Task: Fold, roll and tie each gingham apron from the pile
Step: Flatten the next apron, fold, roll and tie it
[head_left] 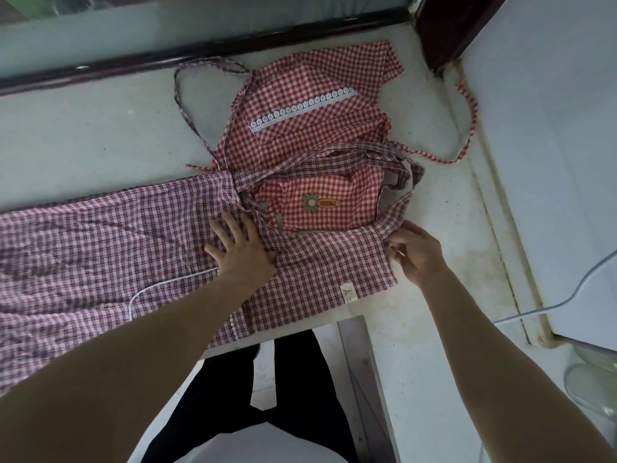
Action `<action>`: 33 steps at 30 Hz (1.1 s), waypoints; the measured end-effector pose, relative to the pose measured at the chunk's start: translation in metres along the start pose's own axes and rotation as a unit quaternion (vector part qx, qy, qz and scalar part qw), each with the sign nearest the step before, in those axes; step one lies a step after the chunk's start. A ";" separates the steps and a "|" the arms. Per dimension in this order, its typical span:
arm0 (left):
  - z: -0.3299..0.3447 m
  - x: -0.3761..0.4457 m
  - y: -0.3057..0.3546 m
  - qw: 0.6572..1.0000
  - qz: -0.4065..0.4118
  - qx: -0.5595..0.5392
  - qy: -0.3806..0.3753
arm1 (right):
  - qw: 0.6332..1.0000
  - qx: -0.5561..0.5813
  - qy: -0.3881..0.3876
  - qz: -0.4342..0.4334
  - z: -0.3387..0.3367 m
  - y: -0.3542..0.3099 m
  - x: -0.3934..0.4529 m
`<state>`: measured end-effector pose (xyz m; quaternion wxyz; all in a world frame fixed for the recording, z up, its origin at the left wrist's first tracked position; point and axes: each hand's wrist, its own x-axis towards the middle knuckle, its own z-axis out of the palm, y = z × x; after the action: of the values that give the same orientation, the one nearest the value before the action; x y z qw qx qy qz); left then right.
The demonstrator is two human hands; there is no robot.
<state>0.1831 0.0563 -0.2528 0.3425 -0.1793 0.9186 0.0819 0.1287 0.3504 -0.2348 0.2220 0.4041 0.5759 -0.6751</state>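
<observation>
A purple-and-pink gingham apron [100,255] lies spread flat across the counter, its bib end toward the right. My left hand [242,250] presses flat on it near the waist, fingers apart. My right hand [415,253] pinches the bib's right edge by the neck strap. Behind it lies a red-and-white gingham apron [310,95] with a white lace strip [300,110], partly crumpled. A red gingham piece with a daisy badge [320,203] shows inside the purple neck loop.
The pale counter [83,135] ends at its front edge near my legs. A dark rail [200,50] runs along the back. A white appliance [551,145] stands at the right, with a red strap [470,128] trailing toward it.
</observation>
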 end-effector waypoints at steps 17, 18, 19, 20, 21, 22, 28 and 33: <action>-0.008 0.008 0.006 0.999 -0.023 0.022 -0.039 | 0.999 0.024 0.003 -0.027 0.019 -0.095 0.024; -0.008 0.009 0.006 0.999 -0.025 0.021 -0.040 | 0.999 0.033 0.015 -0.040 0.016 -0.103 0.028; -0.008 0.010 0.006 0.999 -0.025 0.021 -0.040 | 0.997 0.041 0.023 -0.053 0.012 -0.110 0.032; -0.007 0.010 0.007 0.999 -0.025 0.020 -0.039 | 0.996 0.045 0.024 -0.067 0.009 -0.116 0.036; -0.007 0.011 0.007 0.999 -0.026 0.019 -0.038 | 0.996 0.043 0.019 -0.080 0.006 -0.121 0.040; -0.006 0.011 0.007 0.999 -0.028 0.019 -0.036 | 0.995 0.046 0.011 -0.093 0.005 -0.124 0.042; -0.006 0.007 0.004 1.000 -0.014 -0.012 -0.021 | 0.988 0.077 -0.064 -0.115 0.003 -0.123 0.042; 0.001 -0.018 0.004 0.969 0.087 -0.119 0.197 | 0.995 -0.068 0.031 -0.062 -0.004 -0.098 0.026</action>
<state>0.1953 0.0649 -0.2417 0.1224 -0.1506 0.9638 0.1829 0.0402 0.3815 -0.1971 0.1886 0.3721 0.6515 -0.6337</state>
